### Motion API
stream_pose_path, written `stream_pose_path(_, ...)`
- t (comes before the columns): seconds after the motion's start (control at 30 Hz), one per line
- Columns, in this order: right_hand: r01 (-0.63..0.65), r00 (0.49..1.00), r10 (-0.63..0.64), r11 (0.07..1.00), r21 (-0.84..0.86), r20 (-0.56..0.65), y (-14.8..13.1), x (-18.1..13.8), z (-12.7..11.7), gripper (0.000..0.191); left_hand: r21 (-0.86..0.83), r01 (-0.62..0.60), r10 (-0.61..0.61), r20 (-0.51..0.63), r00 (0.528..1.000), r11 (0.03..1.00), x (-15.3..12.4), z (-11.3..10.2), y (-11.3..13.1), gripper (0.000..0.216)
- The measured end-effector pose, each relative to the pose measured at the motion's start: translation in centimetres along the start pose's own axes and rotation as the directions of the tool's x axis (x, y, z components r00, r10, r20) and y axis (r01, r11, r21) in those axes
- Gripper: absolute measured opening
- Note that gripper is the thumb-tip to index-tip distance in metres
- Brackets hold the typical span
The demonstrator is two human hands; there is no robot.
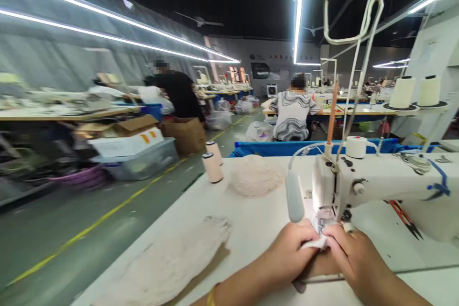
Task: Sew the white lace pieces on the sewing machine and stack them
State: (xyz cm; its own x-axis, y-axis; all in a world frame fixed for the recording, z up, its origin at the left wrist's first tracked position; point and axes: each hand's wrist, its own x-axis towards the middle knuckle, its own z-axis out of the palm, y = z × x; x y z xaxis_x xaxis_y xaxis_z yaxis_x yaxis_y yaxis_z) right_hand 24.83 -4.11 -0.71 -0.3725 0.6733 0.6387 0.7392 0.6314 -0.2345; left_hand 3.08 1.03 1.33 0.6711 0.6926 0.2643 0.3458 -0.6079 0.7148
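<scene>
A small piece of white fabric [315, 244] lies at the needle area of a white sewing machine [373, 172]. My left hand [292, 248] pinches its left edge between thumb and fingers. On the other side my right hand [353, 253] grips the fabric just in front of the presser foot. The fingertips of both hands nearly meet, and the machine head partly hides the cloth beyond them. A grey-white lamp [294, 196] hangs beside the needle, left of the machine head.
Pale fabric pieces [168, 263] lie on the white table's left side, with another pile [256, 175] behind. Two thread cones [212, 167] stand at the edge. Red-handled snips [405, 217] rest under the machine arm. Two people [292, 112] are further back.
</scene>
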Motion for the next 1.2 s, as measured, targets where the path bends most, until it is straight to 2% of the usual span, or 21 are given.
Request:
stream_pose_path(0.07, -0.001, 1.000, 0.001, 0.999, 0.046, 0.003, -0.7, 0.9, -0.8, 0.024, -0.046, 0.014, -0.012, 0.044, 0.999, 0.999, 0.4, -0.6, 0.3, 0.036)
stream_pose_path(0.17, -0.084, 0.996, 0.080, 0.991, 0.104, 0.039, -0.9, 1.7, -1.3, 0.023, -0.083, 0.033, -0.024, 0.105, 0.994, 0.996, 0.8, -1.2, 0.4, 0.042)
stream_pose_path(0.37, -0.123, 0.991, 0.113, 0.977, 0.174, 0.068, -0.6, 1.6, -1.3, 0.024, -0.013, 0.058, -0.055, 0.159, 0.986, 0.998, 0.9, -1.9, 0.9, 0.043)
stream_pose_path(0.47, -0.114, 0.990, 0.099, 0.982, 0.152, 0.106, -0.4, 1.4, -1.5, 0.022, 0.019, -0.002, 0.000, 0.143, 0.990, 1.000, 0.7, -1.7, 0.7, 0.043)
stream_pose_path(0.57, -0.022, 0.972, -0.001, 0.995, 0.095, 0.234, -0.4, 0.9, -2.4, 0.021, 0.108, -0.156, 0.147, 0.092, 0.985, 0.982, -0.1, -1.0, 0.2, 0.037)
stream_pose_path(0.67, 0.061, 0.939, -0.071, 0.997, 0.041, 0.335, -0.6, 0.4, -3.6, 0.023, 0.207, -0.326, 0.328, 0.024, 0.944, 0.922, -1.4, -0.6, 0.4, 0.028)
stream_pose_path(0.73, 0.079, 0.933, -0.081, 0.997, 0.020, 0.350, -0.8, 0.1, -4.0, 0.021, 0.249, -0.375, 0.380, 0.031, 0.924, 0.893, -2.1, -0.6, 0.9, 0.027)
stream_pose_path(0.87, 0.093, 0.932, -0.092, 0.996, 0.016, 0.351, -0.9, 0.0, -4.0, 0.019, 0.289, -0.389, 0.400, 0.023, 0.916, 0.875, -2.6, -0.5, 1.1, 0.028)
stream_pose_path(1.0, 0.051, 0.943, -0.043, 0.999, -0.014, 0.331, -0.8, -0.1, -3.6, 0.021, 0.336, -0.360, 0.396, -0.040, 0.918, 0.870, -2.5, 0.2, 0.0, 0.030)
stream_pose_path(1.2, 0.002, 0.937, 0.019, 0.998, -0.060, 0.348, -0.3, -0.2, -2.9, 0.030, 0.411, -0.343, 0.401, -0.062, 0.914, 0.844, -1.9, 0.3, -0.5, 0.038)
